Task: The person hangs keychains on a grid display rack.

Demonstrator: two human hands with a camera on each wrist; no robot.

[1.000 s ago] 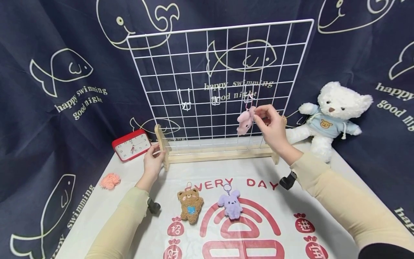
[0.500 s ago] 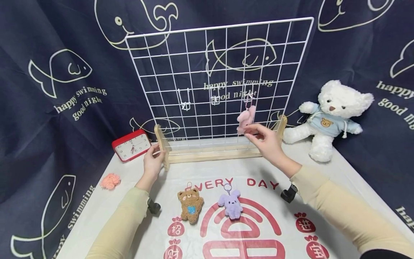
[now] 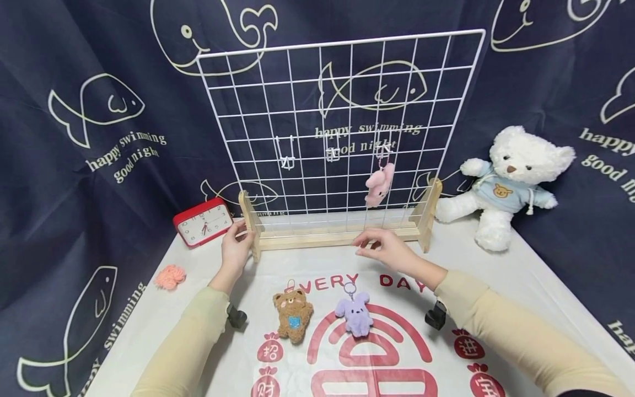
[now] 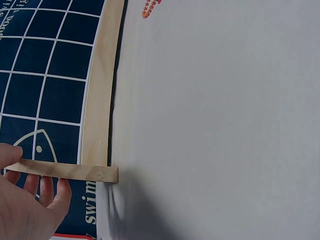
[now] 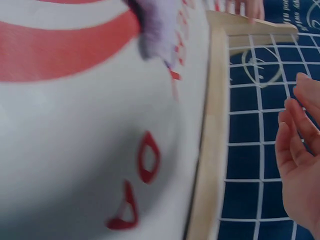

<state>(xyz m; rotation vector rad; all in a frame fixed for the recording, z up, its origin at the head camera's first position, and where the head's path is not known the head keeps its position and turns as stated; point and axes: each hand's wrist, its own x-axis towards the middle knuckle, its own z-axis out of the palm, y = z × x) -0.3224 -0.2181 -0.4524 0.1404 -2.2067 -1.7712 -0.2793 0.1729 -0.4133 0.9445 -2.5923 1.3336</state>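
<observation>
Below, red-printed white table point(image 3: 223, 364); behind, navy curtain point(image 3: 64, 204); left grip point(image 3: 235, 251) pinches wooden stand point(image 4: 95, 172); right grip point(image 3: 387, 250) loose.

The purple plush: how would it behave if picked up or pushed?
The purple plush looks fuzzy, so it would probably squash rather than break. Lifted by its ring, it would likely dangle. Lying flat, it probably won't roll.

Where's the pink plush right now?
In the head view, right of centre: the pink plush hangs by its chain from the rightmost hook on the white wire grid, above the right hand.
</observation>
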